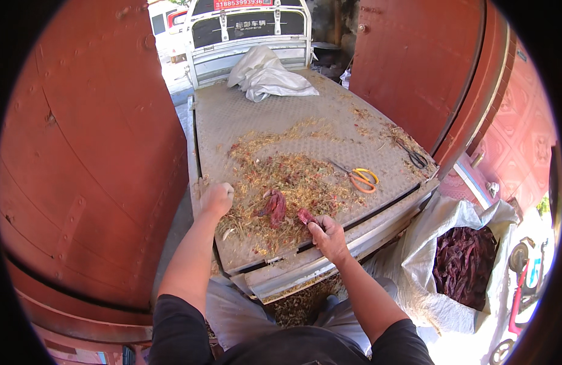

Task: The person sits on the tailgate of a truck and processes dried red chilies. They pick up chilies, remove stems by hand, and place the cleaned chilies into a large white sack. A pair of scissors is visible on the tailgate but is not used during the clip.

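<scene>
Between the thumb and fingers of my right hand (330, 236) is a dark red dried chili pepper (305, 216), held just over the near edge of the truck bed (281, 109). My left hand (218, 199) is curled at the bed's left edge; whether anything sits inside it cannot be seen. Between my hands, more dried chili peppers (275, 209) lie on a scatter of yellow seeds and stem scraps (290, 173). Scissors with orange and yellow handles (363, 180) rest at the right of this scatter.
Black-handled scissors (417, 158) lie near the bed's right edge. A crumpled white woven sack (271, 75) lies at the far end. To my right, an open woven sack (418, 255) holds dried red peppers (465, 264). Red metal doors (93, 150) flank the bed.
</scene>
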The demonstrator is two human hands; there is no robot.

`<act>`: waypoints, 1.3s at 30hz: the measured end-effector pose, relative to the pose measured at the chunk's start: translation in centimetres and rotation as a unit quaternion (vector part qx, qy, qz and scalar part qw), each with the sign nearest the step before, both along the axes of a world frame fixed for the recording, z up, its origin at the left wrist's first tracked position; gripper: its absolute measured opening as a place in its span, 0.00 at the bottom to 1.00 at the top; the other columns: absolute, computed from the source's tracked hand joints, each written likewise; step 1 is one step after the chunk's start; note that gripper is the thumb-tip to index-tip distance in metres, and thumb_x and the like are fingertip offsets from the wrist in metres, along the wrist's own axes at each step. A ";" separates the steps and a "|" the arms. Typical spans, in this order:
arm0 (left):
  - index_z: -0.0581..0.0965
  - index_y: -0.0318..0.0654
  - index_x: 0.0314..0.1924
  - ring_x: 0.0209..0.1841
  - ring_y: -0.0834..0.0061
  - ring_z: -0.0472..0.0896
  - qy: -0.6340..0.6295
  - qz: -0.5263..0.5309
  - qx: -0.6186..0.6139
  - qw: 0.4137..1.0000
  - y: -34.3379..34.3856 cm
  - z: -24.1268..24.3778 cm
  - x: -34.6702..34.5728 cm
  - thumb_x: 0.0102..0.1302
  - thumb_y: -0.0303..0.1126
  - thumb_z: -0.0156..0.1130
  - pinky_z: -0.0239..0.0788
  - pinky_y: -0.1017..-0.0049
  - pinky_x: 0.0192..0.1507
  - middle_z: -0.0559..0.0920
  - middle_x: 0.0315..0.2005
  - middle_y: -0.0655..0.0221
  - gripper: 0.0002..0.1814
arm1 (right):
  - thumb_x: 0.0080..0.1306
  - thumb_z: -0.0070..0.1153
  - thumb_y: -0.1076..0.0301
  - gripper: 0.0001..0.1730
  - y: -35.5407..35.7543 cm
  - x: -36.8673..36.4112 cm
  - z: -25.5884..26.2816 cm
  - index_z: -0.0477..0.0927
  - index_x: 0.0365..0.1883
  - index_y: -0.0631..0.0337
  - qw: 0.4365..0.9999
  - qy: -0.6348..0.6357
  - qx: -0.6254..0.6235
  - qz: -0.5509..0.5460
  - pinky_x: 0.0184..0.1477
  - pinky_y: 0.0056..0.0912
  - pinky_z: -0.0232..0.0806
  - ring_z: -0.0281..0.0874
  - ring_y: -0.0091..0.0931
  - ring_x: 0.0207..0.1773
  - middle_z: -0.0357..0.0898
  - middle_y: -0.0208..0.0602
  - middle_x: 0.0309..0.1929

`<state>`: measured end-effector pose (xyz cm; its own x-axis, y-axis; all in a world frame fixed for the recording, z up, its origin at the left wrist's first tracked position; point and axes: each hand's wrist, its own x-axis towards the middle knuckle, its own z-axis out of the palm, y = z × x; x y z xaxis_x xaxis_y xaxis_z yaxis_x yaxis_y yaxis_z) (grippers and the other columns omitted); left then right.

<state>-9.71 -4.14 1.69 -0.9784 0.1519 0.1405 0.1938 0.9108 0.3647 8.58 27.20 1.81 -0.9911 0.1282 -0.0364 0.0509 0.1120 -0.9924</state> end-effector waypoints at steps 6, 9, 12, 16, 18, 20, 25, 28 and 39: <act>0.85 0.45 0.45 0.47 0.52 0.85 0.058 -0.022 0.038 0.997 -0.4 -0.6 0.3 0.67 0.35 0.62 0.75 0.58 0.50 0.87 0.40 0.55 0.10 | 0.75 0.62 0.60 0.13 -0.1 0.1 -0.3 0.81 0.40 0.63 1.000 -0.001 0.005 -0.004 0.29 0.23 0.66 0.70 0.15 0.26 0.74 0.24 0.25; 0.85 0.44 0.45 0.46 0.54 0.86 0.053 0.006 0.078 0.996 0.1 0.0 1.3 0.66 0.35 0.63 0.76 0.58 0.49 0.87 0.39 0.55 0.10 | 0.74 0.62 0.61 0.13 -0.1 -0.1 0.0 0.81 0.40 0.64 1.000 0.007 0.024 -0.007 0.31 0.25 0.67 0.71 0.16 0.27 0.75 0.25 0.25; 0.85 0.42 0.45 0.45 0.57 0.87 0.049 0.000 0.114 0.992 -0.7 -1.1 0.9 0.66 0.36 0.65 0.76 0.59 0.49 0.87 0.39 0.56 0.11 | 0.73 0.62 0.60 0.14 -0.1 -0.2 -0.2 0.81 0.41 0.65 0.998 0.016 0.052 -0.008 0.33 0.26 0.69 0.72 0.17 0.28 0.76 0.26 0.25; 0.86 0.40 0.42 0.45 0.58 0.87 0.025 -0.001 0.076 0.997 -0.3 -1.1 0.9 0.65 0.35 0.67 0.76 0.60 0.49 0.87 0.39 0.57 0.09 | 0.73 0.62 0.60 0.14 -0.2 -0.1 0.0 0.82 0.41 0.65 0.999 0.008 0.036 -0.007 0.33 0.26 0.69 0.72 0.17 0.28 0.76 0.26 0.25; 0.86 0.39 0.39 0.45 0.58 0.87 0.014 0.002 0.058 0.998 0.1 -1.0 0.8 0.65 0.35 0.67 0.76 0.61 0.50 0.87 0.39 0.57 0.08 | 0.73 0.62 0.60 0.14 -0.2 -0.1 0.1 0.82 0.41 0.65 1.000 0.001 0.020 -0.007 0.33 0.27 0.69 0.72 0.17 0.28 0.76 0.26 0.26; 0.86 0.40 0.37 0.46 0.58 0.86 0.015 -0.002 0.054 0.998 0.1 -1.0 0.6 0.65 0.35 0.67 0.75 0.62 0.51 0.87 0.39 0.58 0.07 | 0.73 0.62 0.60 0.14 0.0 0.0 0.2 0.82 0.42 0.65 1.000 0.001 0.013 -0.006 0.33 0.27 0.69 0.72 0.17 0.28 0.76 0.26 0.26; 0.86 0.43 0.39 0.49 0.54 0.85 0.048 -0.008 0.091 0.995 -0.3 -0.4 1.4 0.65 0.34 0.65 0.76 0.59 0.51 0.86 0.44 0.59 0.06 | 0.74 0.62 0.60 0.15 0.4 0.0 -0.2 0.82 0.42 0.66 0.999 0.028 0.020 -0.003 0.33 0.27 0.69 0.71 0.17 0.28 0.75 0.26 0.27; 0.86 0.46 0.41 0.49 0.52 0.85 0.069 -0.006 0.045 0.997 -0.7 -0.6 1.5 0.64 0.33 0.64 0.76 0.58 0.51 0.86 0.45 0.60 0.07 | 0.74 0.62 0.60 0.15 0.2 -0.1 -0.2 0.82 0.42 0.66 0.999 0.035 0.024 0.001 0.34 0.27 0.69 0.71 0.17 0.28 0.75 0.27 0.27; 0.83 0.47 0.42 0.48 0.49 0.85 0.053 0.000 0.021 0.998 0.0 0.4 2.3 0.66 0.33 0.62 0.75 0.56 0.50 0.86 0.44 0.57 0.06 | 0.75 0.61 0.60 0.15 0.4 -0.1 -0.3 0.81 0.44 0.66 1.000 0.025 -0.015 0.010 0.34 0.26 0.70 0.72 0.17 0.28 0.76 0.26 0.28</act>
